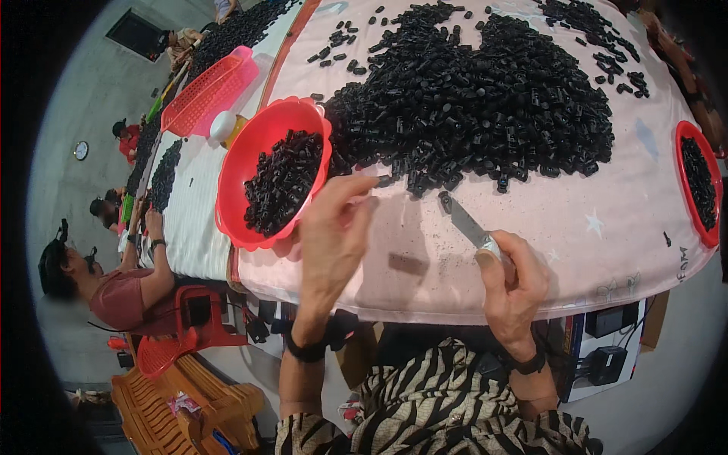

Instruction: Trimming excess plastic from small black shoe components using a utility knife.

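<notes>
Now your right hand (509,271) is clamped on a knife (464,221), blade pointing toward the frame's upper left; your left hand (334,227) pinches a small black part (385,180).

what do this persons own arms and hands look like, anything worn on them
Both hands are bare, with no gloves. The left hand has a dark band around its wrist, and the right hand has a similar dark band at its wrist. The forearms are uncovered up to short sleeves in a black and cream zebra-stripe print. No rings show on the fingers, as far as can be told.
</notes>
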{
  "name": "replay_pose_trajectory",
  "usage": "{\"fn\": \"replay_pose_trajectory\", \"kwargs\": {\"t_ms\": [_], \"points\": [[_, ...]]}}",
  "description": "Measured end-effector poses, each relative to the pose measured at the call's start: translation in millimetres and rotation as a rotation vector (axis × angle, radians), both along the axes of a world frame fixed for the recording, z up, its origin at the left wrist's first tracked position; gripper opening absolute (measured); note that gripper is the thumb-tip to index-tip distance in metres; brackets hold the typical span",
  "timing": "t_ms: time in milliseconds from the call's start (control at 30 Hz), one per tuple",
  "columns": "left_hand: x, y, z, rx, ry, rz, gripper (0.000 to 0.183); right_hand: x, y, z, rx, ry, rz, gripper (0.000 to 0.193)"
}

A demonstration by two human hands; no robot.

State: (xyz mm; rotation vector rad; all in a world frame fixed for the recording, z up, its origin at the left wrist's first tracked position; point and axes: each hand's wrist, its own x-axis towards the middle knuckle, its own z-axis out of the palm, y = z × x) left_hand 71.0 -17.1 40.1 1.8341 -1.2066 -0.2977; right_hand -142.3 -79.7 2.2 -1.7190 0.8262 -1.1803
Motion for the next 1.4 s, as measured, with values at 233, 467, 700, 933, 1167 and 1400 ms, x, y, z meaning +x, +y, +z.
{"fn": "replay_pose_trajectory", "kwargs": {"t_ms": [233,467,700,933,1167,1400], "points": [[4,-17,-32,0.044,-0.598,-0.040,0.031,3,-2,-3,-0.050,-0.041,0.012,0.021],[-15,-2,-18,0.171,-0.434,-0.005,0.022,2,-5,-8,-0.088,-0.063,0.019,0.020],[-21,11,-14,0.143,-0.162,0.070,0.031,2,-3,-7,-0.091,-0.052,0.030,0.019],[-40,32,-21,-0.082,1.121,-0.050,0.031,2,-3,-7,-0.091,-0.028,0.031,0.021],[-53,16,-21,-0.161,1.080,-0.038,0.034,2,-2,-8,-0.040,-0.002,0.026,0.022],[-56,19,-25,-0.166,1.051,-0.049,0.037,1,3,-4,0.054,0.047,-0.015,0.024]]}}
